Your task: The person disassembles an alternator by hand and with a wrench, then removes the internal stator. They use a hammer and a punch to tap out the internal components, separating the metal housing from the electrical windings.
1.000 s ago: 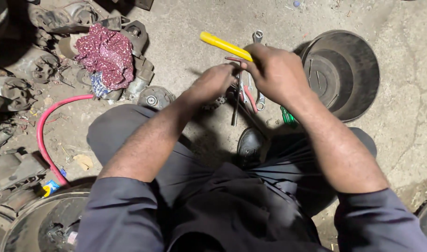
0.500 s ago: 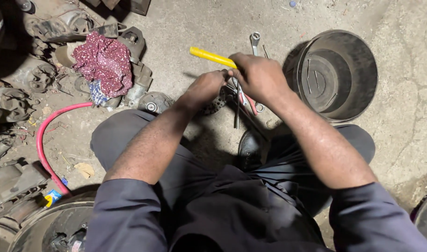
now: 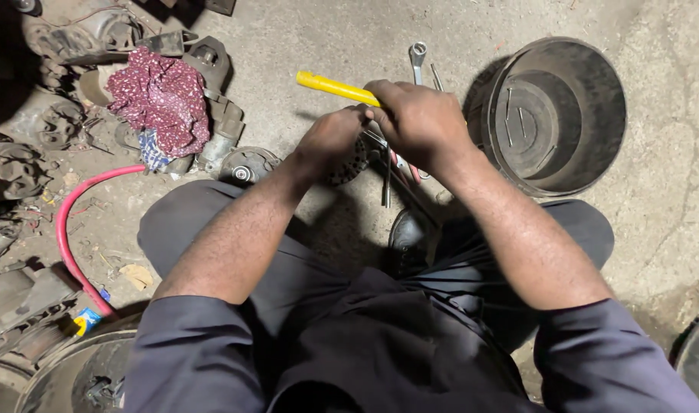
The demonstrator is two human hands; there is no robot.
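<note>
My right hand [image 3: 420,122] is closed around a tool with a yellow handle [image 3: 335,87] that sticks out to the upper left. Just left of it, my left hand [image 3: 330,141] grips a small dark round metal part [image 3: 355,158] held low over the concrete floor. Thin metal rods and a red-handled tool [image 3: 399,170] lie under both hands, partly hidden. The working end of the yellow tool is covered by my right hand.
A black round tub [image 3: 594,145] stands right of my hands. A spanner [image 3: 416,60] lies beyond them. A patterned red cloth [image 3: 158,95] rests on grimy engine parts at upper left, with a round metal part [image 3: 244,164] and a red hose [image 3: 66,237] nearby.
Both hands have stayed together on the small part, with the yellow handle tilting slightly. The view has shifted a little, nothing else moved.
</note>
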